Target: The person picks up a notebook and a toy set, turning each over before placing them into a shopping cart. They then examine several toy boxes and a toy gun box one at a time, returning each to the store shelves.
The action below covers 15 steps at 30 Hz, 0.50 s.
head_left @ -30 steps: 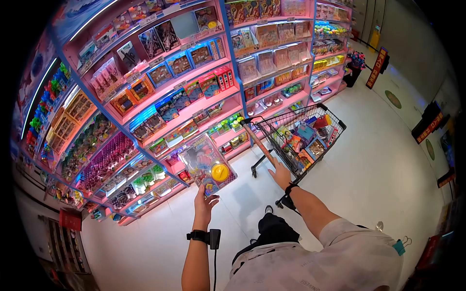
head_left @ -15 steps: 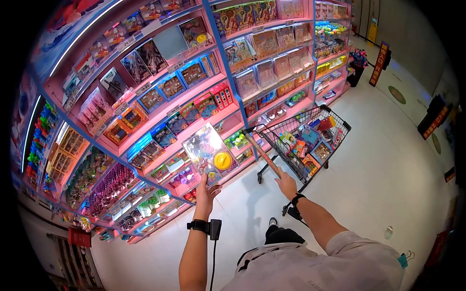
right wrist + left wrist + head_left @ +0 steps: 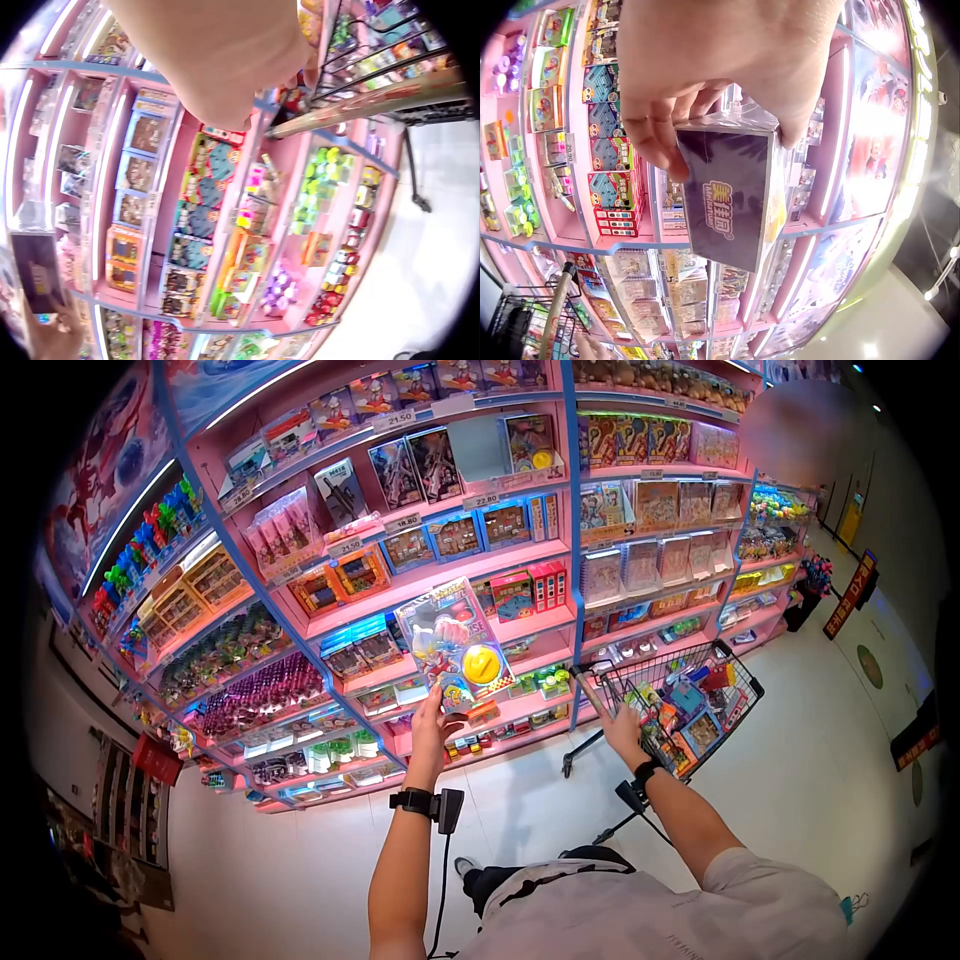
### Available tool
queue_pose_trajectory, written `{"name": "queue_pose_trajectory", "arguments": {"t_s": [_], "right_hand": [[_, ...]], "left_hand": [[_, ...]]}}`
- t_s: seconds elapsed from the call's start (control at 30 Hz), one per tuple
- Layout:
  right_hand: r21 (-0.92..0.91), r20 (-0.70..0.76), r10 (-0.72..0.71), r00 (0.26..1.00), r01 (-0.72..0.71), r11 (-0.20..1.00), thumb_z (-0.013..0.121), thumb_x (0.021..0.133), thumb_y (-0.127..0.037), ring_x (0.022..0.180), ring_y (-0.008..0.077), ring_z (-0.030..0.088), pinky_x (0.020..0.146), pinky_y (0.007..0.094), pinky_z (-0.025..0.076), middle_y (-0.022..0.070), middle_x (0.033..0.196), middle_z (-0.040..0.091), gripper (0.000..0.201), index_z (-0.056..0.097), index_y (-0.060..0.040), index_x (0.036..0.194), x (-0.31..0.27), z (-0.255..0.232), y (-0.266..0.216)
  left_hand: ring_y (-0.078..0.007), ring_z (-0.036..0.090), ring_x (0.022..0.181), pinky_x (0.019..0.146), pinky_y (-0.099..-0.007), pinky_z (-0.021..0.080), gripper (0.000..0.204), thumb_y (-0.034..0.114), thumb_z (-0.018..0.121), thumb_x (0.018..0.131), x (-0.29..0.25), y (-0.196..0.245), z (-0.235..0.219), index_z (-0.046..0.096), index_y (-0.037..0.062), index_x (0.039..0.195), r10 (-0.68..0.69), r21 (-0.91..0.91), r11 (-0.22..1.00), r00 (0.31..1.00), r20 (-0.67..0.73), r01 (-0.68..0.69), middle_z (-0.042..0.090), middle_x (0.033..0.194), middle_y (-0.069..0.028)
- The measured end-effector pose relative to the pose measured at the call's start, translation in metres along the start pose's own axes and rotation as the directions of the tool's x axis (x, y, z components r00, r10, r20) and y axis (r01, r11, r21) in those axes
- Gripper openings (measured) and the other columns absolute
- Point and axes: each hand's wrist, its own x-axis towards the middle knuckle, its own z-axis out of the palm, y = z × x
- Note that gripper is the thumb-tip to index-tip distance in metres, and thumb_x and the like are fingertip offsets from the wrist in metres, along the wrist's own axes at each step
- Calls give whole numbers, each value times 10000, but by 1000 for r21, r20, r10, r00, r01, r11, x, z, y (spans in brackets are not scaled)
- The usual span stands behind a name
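My left hand [image 3: 430, 735] holds a flat toy box [image 3: 445, 630] by its lower edge, in front of the shelves. The box has a colourful printed front, a clear glossy wrap and a round yellow piece at its lower right. The left wrist view shows its dark purple side [image 3: 724, 199] with white and pink lettering, thumb on one side and fingers on the other. My right hand [image 3: 625, 732] grips the handle [image 3: 590, 692] of a black wire shopping cart [image 3: 757, 688]. Several colourful packaged goods [image 3: 690, 700] lie in the cart.
Pink shelves [image 3: 350, 605] with blue uprights and price tags run along the front, filled with boxed toys. Hanging rows of small toys [image 3: 265, 700] fill the left section. Pale floor [image 3: 520, 800] lies below, with dark sign stands [image 3: 850, 595] at the right.
The head view has turned left, so shelves and cart sit farther right. The box stands a little higher in view. Left hand still holds it; right hand stays on the handle.
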Motion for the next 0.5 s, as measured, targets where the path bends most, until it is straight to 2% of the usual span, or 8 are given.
{"name": "queue_pose_trajectory", "arguments": {"t_s": [0.03, 0.07, 0.13, 0.17, 0.23, 0.3, 0.37, 0.5], "right_hand": [[60, -114, -293, 949, 301, 952, 699, 829, -315, 982, 375, 557, 815, 457, 468, 206, 996, 578, 458, 544, -3, 1125, 31, 31, -9], [388, 75, -325, 943, 273, 880, 709, 839, -321, 959, 340, 566, 812, 428, 469, 194, 1022, 586, 441, 556, -2, 1102, 42, 4, -66], [587, 116, -476, 872, 326, 741, 695, 870, -308, 916, 255, 600, 792, 355, 495, 160, 1028, 599, 427, 559, -5, 1139, 55, -13, -155], [532, 16, -627, 779, 524, 665, 660, 907, -329, 926, 210, 609, 768, 313, 506, 135, 1055, 596, 448, 532, -17, 1202, 67, -4, -189], [775, 251, -651, 717, 254, 579, 572, 967, -378, 933, 175, 614, 737, 291, 509, 109, 1099, 584, 469, 479, -33, 1270, 57, -38, -278], [854, 379, -685, 622, 49, 518, 510, 985, -443, 896, 175, 623, 717, 318, 524, 137, 1123, 590, 531, 453, -15, 1293, 45, -68, -344], [886, 399, -738, 544, -21, 463, 466, 993, -482, 885, 164, 624, 701, 298, 524, 138, 1147, 580, 573, 417, -23, 1331, 44, -68, -393], [880, 337, -818, 466, 153, 450, 443, 991, -520, 865, 151, 606, 708, 295, 518, 122, 1181, 571, 599, 404, -31, 1334, 37, -82, -478]], "left_hand": [[-175, 669, 784, 718, -310, 504, 498, 514, 557, 930, 3, 0, -9, 556, 81, 1175, 3, -13, 1000, 1000, -7, -3, 670, 977, -47], [-175, 669, 778, 703, -300, 512, 498, 507, 564, 929, 6, 1, -19, 566, 70, 1168, 9, -22, 1000, 1000, -14, -9, 668, 977, -52], [-177, 668, 770, 685, -290, 518, 511, 506, 568, 926, 7, 16, -25, 568, 67, 1188, 30, -64, 997, 998, -64, -34, 669, 984, -59], [-178, 668, 773, 689, -288, 509, 512, 508, 566, 927, 8, 24, -31, 569, 73, 1196, 37, -74, 996, 997, -71, -43, 671, 1001, -61], [-179, 669, 767, 694, -284, 499, 506, 506, 564, 928, 7, 51, -45, 572, 77, 1196, 40, -98, 994, 994, -97, -49, 673, 996, -61], [-174, 666, 764, 698, -299, 500, 497, 535, 552, 924, 12, 67, -66, 575, 102, 1167, 106, -60, 992, 988, -111, -113, 681, 958, -44], [-174, 667, 766, 706, -307, 504, 503, 554, 549, 917, 15, 93, -83, 585, 105, 1143, 146, -3, 989, 981, -131, -148, 688, 929, -40], [-168, 669, 768, 664, -286, 515, 496, 545, 529, 932, 29, 139, -123, 600, 95, 1130, 230, 11, 973, 961, -156, -231, 689, 921, -38]]}}
